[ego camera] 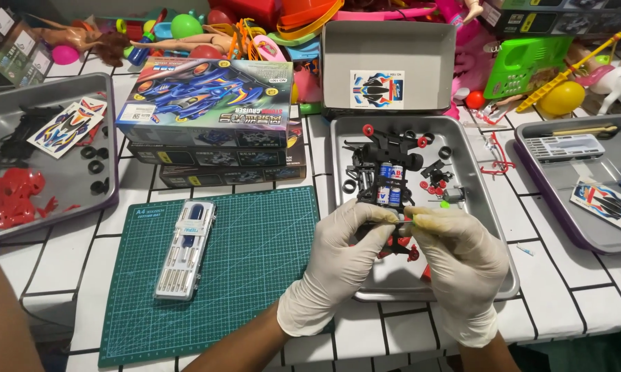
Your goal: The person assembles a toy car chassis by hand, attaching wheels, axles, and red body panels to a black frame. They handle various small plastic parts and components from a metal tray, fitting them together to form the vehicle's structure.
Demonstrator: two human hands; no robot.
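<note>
Both my hands wear pale latex gloves and meet over a metal tray [493, 227]. My left hand [341, 258] and my right hand [459, 265] together grip a small black toy car chassis [388, 184] with two batteries in it. The fingertips pinch its near end, where a small green part shows. Red wheels and black parts lie in the tray around and under the hands. Part of the chassis is hidden by my fingers.
A green cutting mat [255, 255] with a screwdriver set case [185, 249] lies to the left. Stacked model car boxes [207, 103] stand behind it. Other trays sit at far left [48, 89] and far right [565, 207]. An open grey box [390, 65] and toys crowd the back.
</note>
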